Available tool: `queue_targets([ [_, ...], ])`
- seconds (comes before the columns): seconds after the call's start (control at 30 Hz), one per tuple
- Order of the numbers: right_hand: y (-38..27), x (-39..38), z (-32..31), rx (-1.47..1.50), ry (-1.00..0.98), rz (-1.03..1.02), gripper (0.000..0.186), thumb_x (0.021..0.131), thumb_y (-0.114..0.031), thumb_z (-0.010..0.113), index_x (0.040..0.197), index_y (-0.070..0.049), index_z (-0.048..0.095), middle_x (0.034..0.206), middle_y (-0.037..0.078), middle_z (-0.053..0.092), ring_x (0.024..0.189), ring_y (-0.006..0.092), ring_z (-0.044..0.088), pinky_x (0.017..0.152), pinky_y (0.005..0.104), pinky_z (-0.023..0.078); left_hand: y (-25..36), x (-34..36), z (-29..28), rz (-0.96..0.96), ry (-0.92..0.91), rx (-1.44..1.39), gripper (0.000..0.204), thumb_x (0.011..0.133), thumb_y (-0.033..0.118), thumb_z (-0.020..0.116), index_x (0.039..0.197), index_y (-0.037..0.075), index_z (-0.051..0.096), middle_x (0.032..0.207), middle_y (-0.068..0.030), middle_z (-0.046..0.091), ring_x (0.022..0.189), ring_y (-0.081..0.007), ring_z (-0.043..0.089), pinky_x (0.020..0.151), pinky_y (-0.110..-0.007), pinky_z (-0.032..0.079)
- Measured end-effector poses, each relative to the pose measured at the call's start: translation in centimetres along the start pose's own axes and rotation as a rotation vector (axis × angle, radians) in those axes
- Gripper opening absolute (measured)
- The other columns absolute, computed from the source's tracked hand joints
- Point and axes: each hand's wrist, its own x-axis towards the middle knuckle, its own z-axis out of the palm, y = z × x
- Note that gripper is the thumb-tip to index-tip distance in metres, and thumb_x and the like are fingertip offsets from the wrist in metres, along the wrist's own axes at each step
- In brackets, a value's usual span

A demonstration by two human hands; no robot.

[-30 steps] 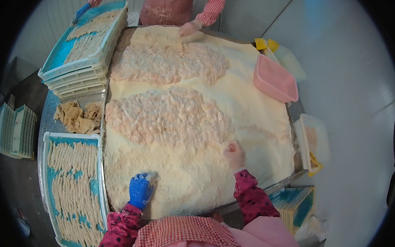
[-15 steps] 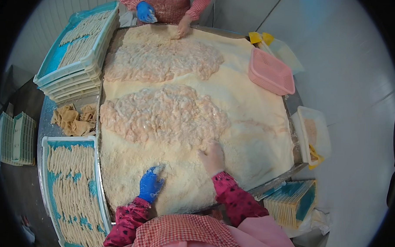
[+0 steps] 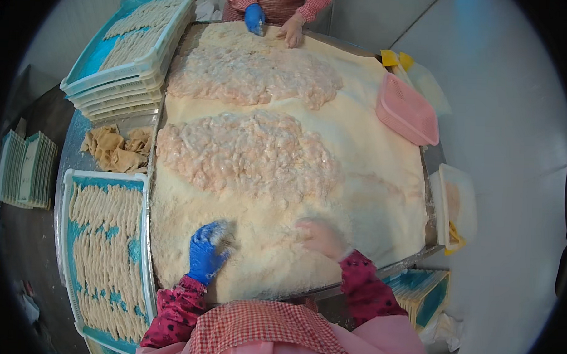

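Both hands, blue-gloved left hand (image 3: 207, 252) and bare right hand (image 3: 322, 237), lay spread flat, palms down, on breadcrumbs (image 3: 262, 263) covering the bench (image 3: 428, 229), pinching nothing.

Pale grey wall panels (image 3: 504, 122) rise on the right, meeting at a corner seam behind the metal worktop (image 3: 72, 144). A dark floor (image 3: 31, 255) lies on the left. Light falls evenly, without hard shadows.

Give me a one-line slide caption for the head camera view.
Blue-gloved left hand and pale-gloved right hand press into breadcrumbs beside a tray of coated strips.
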Motion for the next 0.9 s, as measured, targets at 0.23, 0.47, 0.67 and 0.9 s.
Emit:
queue_targets([
  [0.23,-0.5,-0.6,4.4,-0.355,0.127,-0.037,0.058,0.067,-0.024,0.071,0.118,-0.007,0.05,0.119,0.017,0.048,0.112,0.0333,0.044,0.097,0.0356,0.035,3.1,2.0,6.9,0.206,-0.328,-0.028,0.054,0.072,0.02,0.063,0.123,0.011,0.049,0.119,-0.0134,0.052,0.109,-0.0325,0.048,0.092,-0.041,0.037],
  [0.47,2.9,-3.3,2.8,0.318,0.345,0.521,0.039,0.078,-0.005,0.057,0.117,-0.004,0.053,0.112,0.011,0.056,0.101,0.019,0.054,0.089,0.0287,0.041,3.3,2.1,6.1,0.126,-0.178,0.052,0.036,0.072,0.016,0.058,0.108,0.008,0.058,0.106,-0.0139,0.059,0.096,-0.0311,0.056,0.084,-0.042,0.043],
  [0.67,4.6,-1.1,4.4,0.365,0.551,0.413,0.042,0.08,-0.002,0.053,0.121,-0.003,0.051,0.108,0.008,0.059,0.098,0.0155,0.056,0.086,0.0267,0.042,1.9,2.3,4.9,-0.644,0.012,-1.348,0.021,0.088,0.016,0.054,0.103,0.002,0.056,0.099,-0.0081,0.06,0.088,-0.0165,0.056,0.074,-0.026,0.046],
  [0.9,-0.2,0.3,5.4,-0.23,0.363,0.17,0.034,0.081,0.001,0.052,0.115,-0.001,0.053,0.11,0.009,0.059,0.1,0.0183,0.056,0.085,0.0296,0.044,0.7,0.0,3.6,-0.891,-0.055,-1.777,0.028,0.089,0.022,0.05,0.109,0.002,0.053,0.094,-0.0063,0.061,0.075,-0.0155,0.056,0.065,-0.027,0.047],
])
